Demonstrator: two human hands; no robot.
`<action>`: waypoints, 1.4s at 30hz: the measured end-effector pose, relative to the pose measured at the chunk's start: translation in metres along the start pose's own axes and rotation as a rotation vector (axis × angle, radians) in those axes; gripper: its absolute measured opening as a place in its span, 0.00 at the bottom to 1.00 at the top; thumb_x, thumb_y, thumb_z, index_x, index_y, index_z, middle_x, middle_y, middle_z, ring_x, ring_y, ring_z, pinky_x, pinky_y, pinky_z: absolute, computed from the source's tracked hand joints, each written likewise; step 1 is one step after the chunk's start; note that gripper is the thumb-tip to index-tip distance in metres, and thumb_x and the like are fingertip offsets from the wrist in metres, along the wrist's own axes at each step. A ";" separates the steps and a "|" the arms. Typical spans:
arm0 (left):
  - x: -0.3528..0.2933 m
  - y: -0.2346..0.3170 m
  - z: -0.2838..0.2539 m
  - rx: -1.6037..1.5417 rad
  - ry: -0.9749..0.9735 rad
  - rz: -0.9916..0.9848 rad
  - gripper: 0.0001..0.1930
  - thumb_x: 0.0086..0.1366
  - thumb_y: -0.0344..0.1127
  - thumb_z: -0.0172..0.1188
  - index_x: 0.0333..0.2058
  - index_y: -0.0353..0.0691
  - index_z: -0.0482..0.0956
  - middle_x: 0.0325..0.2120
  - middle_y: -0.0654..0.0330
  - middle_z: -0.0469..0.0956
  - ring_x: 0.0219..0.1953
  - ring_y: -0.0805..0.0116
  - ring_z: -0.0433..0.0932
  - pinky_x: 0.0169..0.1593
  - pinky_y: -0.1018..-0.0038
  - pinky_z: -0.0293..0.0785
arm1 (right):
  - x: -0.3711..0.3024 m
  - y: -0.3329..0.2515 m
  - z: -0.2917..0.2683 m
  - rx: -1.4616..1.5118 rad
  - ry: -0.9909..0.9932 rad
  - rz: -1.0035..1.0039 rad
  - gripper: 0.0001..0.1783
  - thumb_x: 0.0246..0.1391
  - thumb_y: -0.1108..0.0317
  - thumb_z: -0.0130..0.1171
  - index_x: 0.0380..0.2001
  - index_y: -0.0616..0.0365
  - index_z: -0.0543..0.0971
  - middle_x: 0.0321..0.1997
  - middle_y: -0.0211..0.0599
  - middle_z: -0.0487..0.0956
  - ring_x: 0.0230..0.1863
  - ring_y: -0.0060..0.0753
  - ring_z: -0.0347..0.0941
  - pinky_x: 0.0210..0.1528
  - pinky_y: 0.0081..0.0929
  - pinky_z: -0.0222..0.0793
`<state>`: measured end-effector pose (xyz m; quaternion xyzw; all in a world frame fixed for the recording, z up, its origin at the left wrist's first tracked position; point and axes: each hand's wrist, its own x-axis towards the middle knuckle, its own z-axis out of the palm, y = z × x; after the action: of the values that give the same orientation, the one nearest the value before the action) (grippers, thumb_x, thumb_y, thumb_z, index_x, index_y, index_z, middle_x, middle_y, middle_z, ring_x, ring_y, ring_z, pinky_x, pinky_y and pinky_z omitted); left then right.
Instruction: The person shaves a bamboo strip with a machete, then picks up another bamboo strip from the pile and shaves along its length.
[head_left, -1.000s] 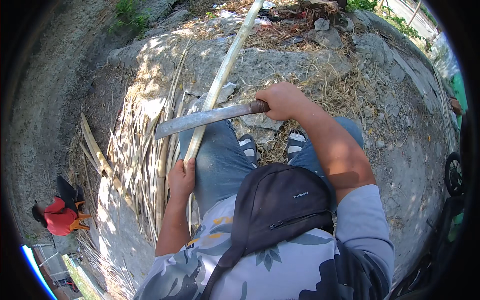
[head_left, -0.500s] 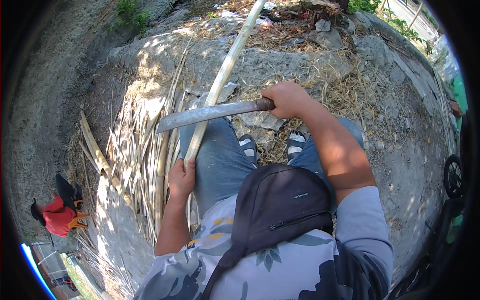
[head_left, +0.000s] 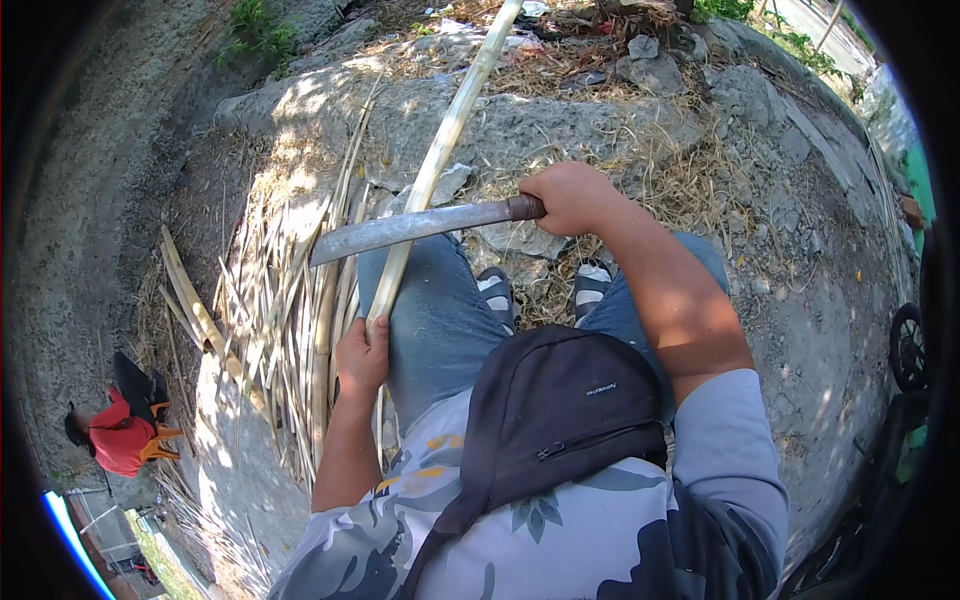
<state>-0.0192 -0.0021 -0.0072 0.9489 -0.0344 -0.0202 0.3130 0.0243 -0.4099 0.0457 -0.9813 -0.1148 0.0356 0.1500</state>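
A long pale split bamboo strip (head_left: pixel 450 140) slants from my left thigh up past the top of the picture. My left hand (head_left: pixel 362 355) is closed round its lower end, thumb on top, beside my thigh. My right hand (head_left: pixel 572 198) grips the dark brown handle of a machete (head_left: pixel 410 230), out in front of my knees. Its grey metal blade points left and lies across the strip, just above my left knee. Whether the edge bites into the bamboo cannot be made out.
Many thin bamboo strips (head_left: pixel 285 340) lie heaped to my left, with thicker split pieces (head_left: pixel 205 320) beyond. A person in red (head_left: pixel 120 440) sits on an orange chair at far left. Rocks (head_left: pixel 655 72) and dry shavings (head_left: pixel 680 170) lie ahead; a wheel (head_left: pixel 908 347) stands at far right.
Almost nothing differs. My right hand and the machete have shifted very slightly left; my left hand keeps the same hold on the strip.
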 end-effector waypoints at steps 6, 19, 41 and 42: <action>-0.001 -0.001 0.000 -0.014 0.002 0.011 0.29 0.72 0.57 0.58 0.27 0.32 0.73 0.17 0.47 0.71 0.20 0.56 0.69 0.29 0.61 0.69 | -0.001 -0.003 -0.003 0.010 0.001 -0.002 0.12 0.42 0.64 0.63 0.35 0.48 0.81 0.32 0.42 0.83 0.39 0.53 0.81 0.43 0.52 0.76; -0.002 0.006 -0.003 0.034 0.012 0.035 0.30 0.71 0.58 0.58 0.26 0.32 0.71 0.17 0.45 0.70 0.20 0.53 0.70 0.30 0.59 0.69 | -0.004 0.008 -0.015 -0.010 0.063 0.161 0.13 0.43 0.65 0.64 0.37 0.49 0.82 0.36 0.42 0.84 0.43 0.51 0.81 0.46 0.50 0.77; 0.000 -0.004 0.000 -0.010 0.014 0.034 0.30 0.70 0.59 0.59 0.24 0.34 0.71 0.14 0.48 0.71 0.18 0.54 0.72 0.27 0.60 0.68 | 0.000 0.008 -0.001 0.206 0.150 0.208 0.14 0.47 0.64 0.63 0.39 0.53 0.82 0.33 0.48 0.83 0.39 0.55 0.81 0.42 0.47 0.75; 0.000 -0.005 0.000 -0.006 0.021 0.039 0.30 0.70 0.59 0.59 0.23 0.34 0.70 0.14 0.49 0.71 0.18 0.54 0.71 0.27 0.60 0.67 | 0.000 -0.002 0.001 0.115 0.110 0.114 0.12 0.46 0.64 0.63 0.37 0.52 0.82 0.32 0.47 0.83 0.38 0.54 0.81 0.41 0.48 0.75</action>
<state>-0.0189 0.0020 -0.0100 0.9472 -0.0497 -0.0043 0.3166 0.0239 -0.4078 0.0452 -0.9765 -0.0483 -0.0031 0.2098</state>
